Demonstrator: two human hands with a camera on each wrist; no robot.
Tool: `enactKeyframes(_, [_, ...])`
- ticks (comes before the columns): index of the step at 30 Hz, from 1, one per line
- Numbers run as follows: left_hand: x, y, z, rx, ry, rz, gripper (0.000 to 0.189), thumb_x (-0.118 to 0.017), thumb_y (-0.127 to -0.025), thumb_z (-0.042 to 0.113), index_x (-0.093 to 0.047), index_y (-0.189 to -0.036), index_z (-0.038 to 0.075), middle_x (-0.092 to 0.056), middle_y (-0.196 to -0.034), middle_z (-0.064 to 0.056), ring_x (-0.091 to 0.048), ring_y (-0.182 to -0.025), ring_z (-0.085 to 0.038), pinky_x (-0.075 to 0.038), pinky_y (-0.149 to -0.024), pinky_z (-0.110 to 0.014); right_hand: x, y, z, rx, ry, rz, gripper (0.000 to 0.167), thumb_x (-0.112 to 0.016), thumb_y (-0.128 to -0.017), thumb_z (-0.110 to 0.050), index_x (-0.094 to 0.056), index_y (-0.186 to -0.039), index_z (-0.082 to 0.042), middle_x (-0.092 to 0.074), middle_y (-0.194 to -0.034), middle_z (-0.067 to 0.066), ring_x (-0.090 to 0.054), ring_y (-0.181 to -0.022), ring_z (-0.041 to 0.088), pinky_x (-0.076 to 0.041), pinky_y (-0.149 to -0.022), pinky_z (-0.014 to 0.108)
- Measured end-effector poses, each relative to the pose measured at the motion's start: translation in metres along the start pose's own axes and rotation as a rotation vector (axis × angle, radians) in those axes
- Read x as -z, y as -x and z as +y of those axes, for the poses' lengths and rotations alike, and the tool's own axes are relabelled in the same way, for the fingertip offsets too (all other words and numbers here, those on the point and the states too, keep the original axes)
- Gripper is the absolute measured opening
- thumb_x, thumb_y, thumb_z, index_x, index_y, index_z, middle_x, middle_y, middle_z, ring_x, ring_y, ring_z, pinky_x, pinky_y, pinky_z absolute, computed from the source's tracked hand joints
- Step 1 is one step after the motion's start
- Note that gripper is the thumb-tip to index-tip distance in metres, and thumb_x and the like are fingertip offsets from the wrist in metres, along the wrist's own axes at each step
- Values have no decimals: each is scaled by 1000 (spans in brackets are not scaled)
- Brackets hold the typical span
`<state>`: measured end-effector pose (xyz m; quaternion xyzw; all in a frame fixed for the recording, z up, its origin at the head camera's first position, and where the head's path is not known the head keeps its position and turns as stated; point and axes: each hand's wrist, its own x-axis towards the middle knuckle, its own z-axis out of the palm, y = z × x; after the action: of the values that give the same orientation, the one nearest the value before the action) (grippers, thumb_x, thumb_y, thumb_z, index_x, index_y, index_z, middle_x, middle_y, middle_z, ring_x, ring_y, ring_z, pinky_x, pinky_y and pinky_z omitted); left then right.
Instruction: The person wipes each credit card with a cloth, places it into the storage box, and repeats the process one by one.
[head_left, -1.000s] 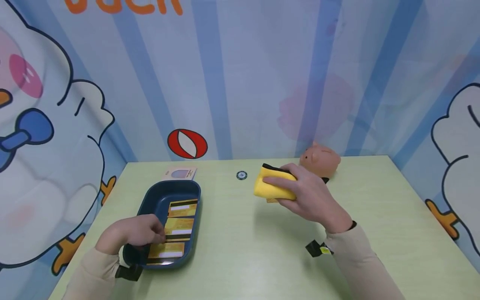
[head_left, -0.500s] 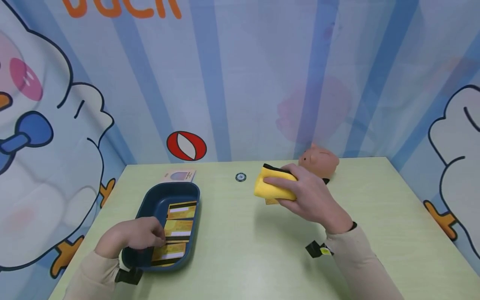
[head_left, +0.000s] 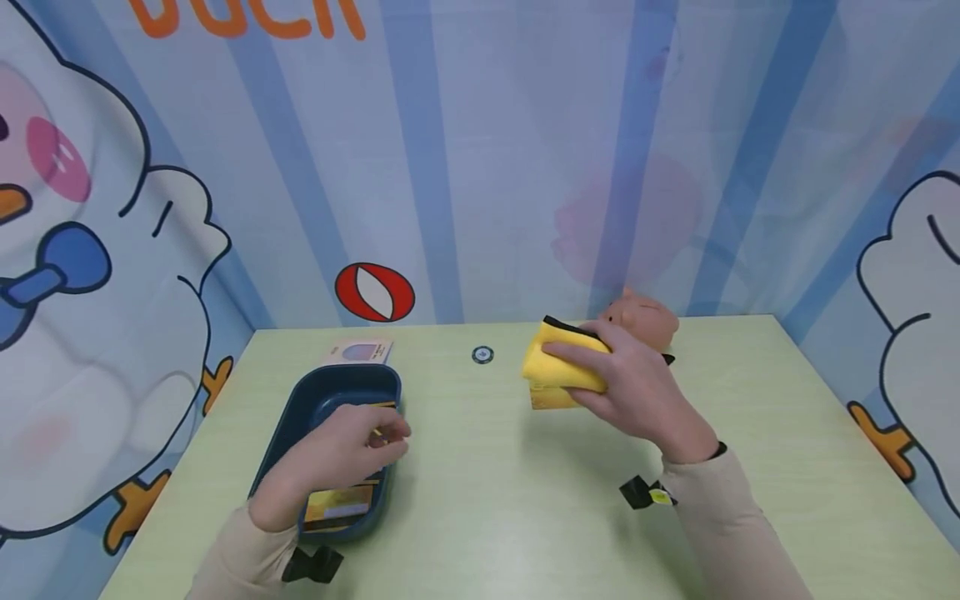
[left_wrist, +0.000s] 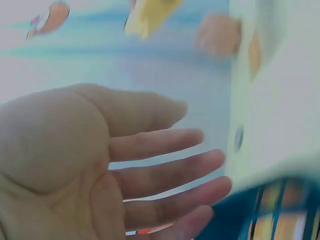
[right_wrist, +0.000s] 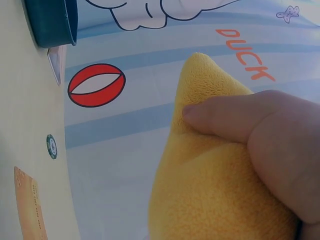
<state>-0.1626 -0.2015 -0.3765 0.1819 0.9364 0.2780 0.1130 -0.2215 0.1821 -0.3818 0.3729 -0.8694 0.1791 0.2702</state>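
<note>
My right hand [head_left: 641, 387] grips a folded yellow cloth [head_left: 562, 358] with a black edge, held up over the table. In the right wrist view the thumb presses into the fuzzy cloth [right_wrist: 200, 175]. Under it on the table lies a gold card [head_left: 553, 398], partly covered by the cloth in the head view. My left hand [head_left: 333, 454] is over the right side of a dark blue tray [head_left: 318, 396], fingers loosely extended and nothing in them in the left wrist view. Inside the tray, one gold card [head_left: 337, 506] shows well; the hand hides most of the others.
A poker chip [head_left: 482, 355] lies at the back middle of the table [head_left: 480, 533]. Behind the tray is a pale booklet [head_left: 360, 351]. A pink pig figure [head_left: 648, 323] stands at the back right, by the printed backdrop [head_left: 510, 167].
My left hand has left the cards, rising and moving right across the tray. The right hand has shifted slightly right with the cloth, showing more of the card on the table.
</note>
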Motion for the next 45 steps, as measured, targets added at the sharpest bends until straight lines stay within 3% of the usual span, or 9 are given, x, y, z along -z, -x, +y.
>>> enactKeyframes(7, [-37,-32,42,-35,81,-27,17,-71,-100,17,-77,-115,10,-75,-105,1,-67,-91,-15,-58,-76,-30,1,1,3,5,14,44,57,-89,-81,-14,-72,-133,-28,-63,-116,18,-60,-96,29,-55,-64,43])
enactKeyframes(11, [-55,-56,55,-34,102,-52,18,-72,-100,18,-77,-115,10,-73,-102,2,-65,-89,-16,-58,-77,-31,3,0,5,14,10,64,53,-87,-82,-16,-72,-132,-27,-63,-113,16,-60,-96,28,-54,-62,42])
enactKeyframes(16, [-76,-84,65,13,105,-61,24,-73,-99,21,-74,-119,6,-73,-103,-1,-63,-89,-17,-57,-80,-35,5,0,6,9,2,69,51,-88,-83,-19,-73,-131,-27,-63,-117,16,-60,-100,29,-55,-67,43])
enactKeyframes(25, [-101,-126,63,105,130,42,32,-71,-98,19,-70,-125,3,-72,-113,-11,-67,-101,-25,-57,-89,-44,8,1,9,-1,1,69,51,-89,-82,-19,-74,-131,-26,-63,-119,17,-59,-104,30,-56,-72,46])
enactKeyframes(34, [-117,-162,52,8,177,160,43,-78,-92,10,-65,-132,2,-70,-128,-15,-68,-113,-31,-56,-99,-45,9,2,11,5,5,71,51,-89,-82,-19,-74,-131,-26,-63,-116,16,-59,-101,29,-55,-72,44])
enactKeyframes(41, [-129,-181,48,-46,150,182,53,-81,-88,6,-60,-135,-1,-67,-134,-18,-62,-123,-34,-50,-109,-47,9,1,11,9,3,71,51,-88,-83,-19,-74,-131,-25,-63,-119,17,-59,-102,30,-56,-73,46])
enactKeyframes(45, [-134,-187,48,-33,164,186,51,-81,-86,4,-59,-132,0,-68,-134,-18,-62,-124,-36,-50,-109,-48,9,2,11,10,4,69,51,-88,-83,-19,-73,-132,-24,-62,-119,18,-59,-100,30,-56,-72,45])
